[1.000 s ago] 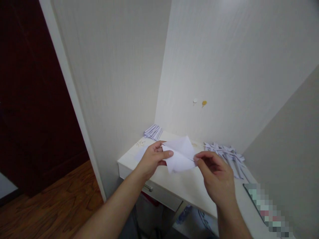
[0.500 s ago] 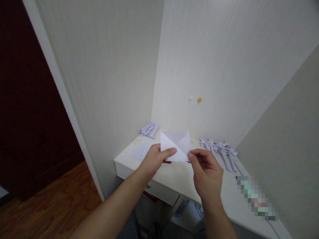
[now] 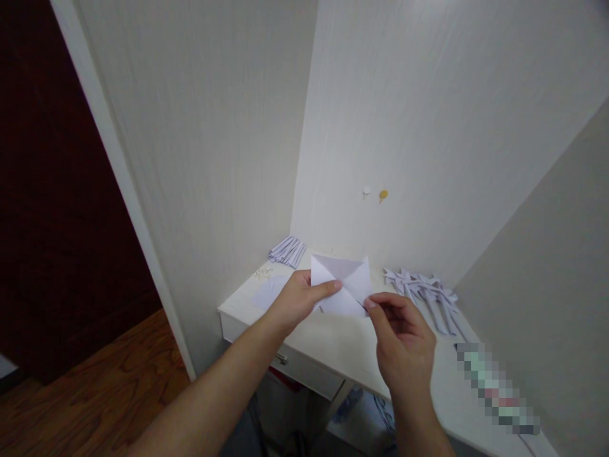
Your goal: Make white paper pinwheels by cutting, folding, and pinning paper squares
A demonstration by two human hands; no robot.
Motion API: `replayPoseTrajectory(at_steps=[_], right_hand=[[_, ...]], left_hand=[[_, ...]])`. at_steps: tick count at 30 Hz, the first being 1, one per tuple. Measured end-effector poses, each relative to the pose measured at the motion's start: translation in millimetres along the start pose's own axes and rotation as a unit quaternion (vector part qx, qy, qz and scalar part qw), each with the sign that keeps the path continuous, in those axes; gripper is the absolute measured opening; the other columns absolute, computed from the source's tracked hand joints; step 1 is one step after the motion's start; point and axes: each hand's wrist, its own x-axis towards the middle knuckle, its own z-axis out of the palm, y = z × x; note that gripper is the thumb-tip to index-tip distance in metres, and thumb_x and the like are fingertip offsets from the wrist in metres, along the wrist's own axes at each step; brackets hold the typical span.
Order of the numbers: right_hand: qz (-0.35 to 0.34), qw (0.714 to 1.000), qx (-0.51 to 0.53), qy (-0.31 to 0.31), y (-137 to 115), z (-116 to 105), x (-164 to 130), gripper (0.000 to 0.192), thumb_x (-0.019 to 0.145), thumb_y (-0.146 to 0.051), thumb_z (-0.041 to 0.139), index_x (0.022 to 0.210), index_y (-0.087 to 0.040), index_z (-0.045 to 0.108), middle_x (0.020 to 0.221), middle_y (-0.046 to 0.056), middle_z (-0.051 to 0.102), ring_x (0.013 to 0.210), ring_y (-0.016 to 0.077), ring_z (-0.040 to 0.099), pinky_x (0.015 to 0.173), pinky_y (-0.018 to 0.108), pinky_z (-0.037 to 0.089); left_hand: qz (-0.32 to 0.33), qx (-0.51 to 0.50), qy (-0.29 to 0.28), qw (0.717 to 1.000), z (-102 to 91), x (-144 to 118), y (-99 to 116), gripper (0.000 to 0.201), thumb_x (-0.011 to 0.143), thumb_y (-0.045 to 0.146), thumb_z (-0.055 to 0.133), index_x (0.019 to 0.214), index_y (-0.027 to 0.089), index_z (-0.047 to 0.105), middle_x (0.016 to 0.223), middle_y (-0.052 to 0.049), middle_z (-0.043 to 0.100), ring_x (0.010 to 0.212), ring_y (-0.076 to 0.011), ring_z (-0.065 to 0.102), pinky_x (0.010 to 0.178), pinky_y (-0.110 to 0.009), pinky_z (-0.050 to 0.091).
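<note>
A square of white paper (image 3: 340, 298) with diagonal creases is held up over the desk. My left hand (image 3: 304, 295) grips its left side, thumb lying on the front near the middle and the other fingers behind. At the lower right corner, my right hand (image 3: 402, 330) pinches the paper between thumb and fingertips. A short dark line, perhaps a slit, runs from that corner inward. Several finished paper pinwheels (image 3: 423, 289) lie to the right of my right hand. Beyond my left hand are loose white sheets (image 3: 269, 292), partly covered by it.
Rolled paper sticks (image 3: 288, 251) are stacked in the back left corner, with small white bits (image 3: 262, 273) nearby. A blurred-out device (image 3: 497, 390) with a cable lies on the right of the white desk (image 3: 328, 346). Two hooks (image 3: 383, 195) are on the wall; a drawer handle (image 3: 280, 359) sits below.
The paper and both hands appear slightly lower and to the right, partly from the camera shifting. The dark line near the lower right corner now shows. Both hands keep their hold.
</note>
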Motion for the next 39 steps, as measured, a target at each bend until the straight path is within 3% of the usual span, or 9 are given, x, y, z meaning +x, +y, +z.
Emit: replayPoseTrajectory(at_steps=[8,15,19,28,32,39], right_hand=[[0.010,1.000,-0.013,-0.019,-6,-9,-3,0.014,0.083,-0.037,0.080,0.088,-0.024,0.077,0.081,0.001,0.075,0.068,0.0158,0.067,0.059,0.024,0.053],[-0.087,0.982,-0.045,-0.159,-12,-31,4,0.014,0.090,-0.025,0.073,0.099,-0.031,0.081,0.099,0.003,0.079,0.091,0.0203,0.073,0.081,0.031,0.059],[-0.134,0.970,-0.052,-0.198,-14,-31,5,0.017,0.090,-0.019,0.074,0.099,-0.033,0.080,0.101,0.002,0.078,0.097,0.0198,0.072,0.086,0.031,0.059],[-0.133,0.972,-0.060,-0.182,-18,-31,6,0.009,0.090,-0.025,0.075,0.095,-0.031,0.081,0.098,0.003,0.078,0.093,0.0198,0.073,0.083,0.030,0.060],[-0.102,0.981,-0.034,-0.160,-20,-24,4,0.007,0.088,-0.026,0.076,0.091,-0.029,0.082,0.093,0.004,0.079,0.087,0.0199,0.074,0.079,0.030,0.063],[-0.065,0.991,-0.029,-0.116,-20,-21,1,0.005,0.084,-0.029,0.080,0.088,-0.028,0.083,0.088,0.004,0.081,0.080,0.0205,0.076,0.075,0.031,0.065]], left_hand=[[0.016,-0.019,0.014,1.000,8.8,-4,3,0.045,0.065,0.035,0.091,0.101,0.011,0.079,0.095,-0.013,0.082,0.077,-0.0217,0.074,0.073,-0.030,0.057],[0.017,-0.009,0.023,1.000,10.5,-12,20,0.045,0.063,0.034,0.090,0.099,0.010,0.078,0.087,-0.012,0.080,0.073,-0.0225,0.073,0.071,-0.032,0.057],[0.017,-0.006,0.012,1.000,8.9,-14,22,0.045,0.065,0.033,0.090,0.100,0.009,0.078,0.085,-0.011,0.080,0.071,-0.0215,0.072,0.069,-0.031,0.057],[0.031,-0.006,0.000,0.999,9.2,-17,20,0.039,0.067,0.034,0.090,0.097,0.011,0.079,0.082,-0.008,0.079,0.071,-0.0207,0.072,0.070,-0.030,0.057],[0.028,0.001,-0.006,1.000,8.0,-18,19,0.047,0.070,0.036,0.089,0.108,0.011,0.078,0.088,-0.011,0.080,0.077,-0.0239,0.074,0.075,-0.034,0.058],[0.033,0.007,0.003,0.999,10.0,-19,18,0.048,0.069,0.038,0.090,0.106,0.010,0.078,0.092,-0.013,0.081,0.079,-0.0256,0.075,0.073,-0.034,0.059]])
